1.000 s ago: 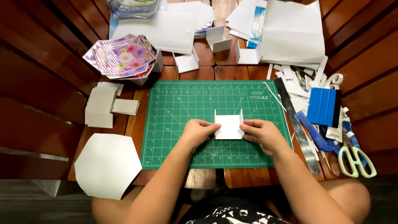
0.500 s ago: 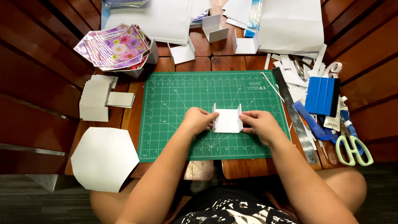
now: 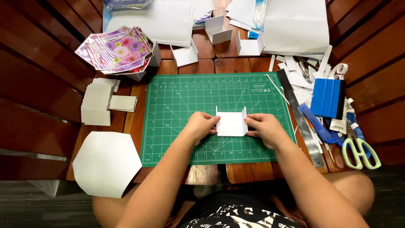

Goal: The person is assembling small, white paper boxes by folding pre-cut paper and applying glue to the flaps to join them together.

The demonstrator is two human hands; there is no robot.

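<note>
Both hands are on it: the white folded card (image 3: 231,123) sits mid green cutting mat (image 3: 168,126), directly between them, flaps upright along its left and right edges; left hand (image 3: 201,126) pinches one side, right hand (image 3: 263,128) the other, equally near.

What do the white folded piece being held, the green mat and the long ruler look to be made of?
Folded piece: matte white card, probably; its side flaps stand stiffly upright between the left hand and right hand.
Mat: likely flexible plastic or rubber, dull green with a printed grid.
Ruler: seemingly metal, grey with a faint sheen.
</note>
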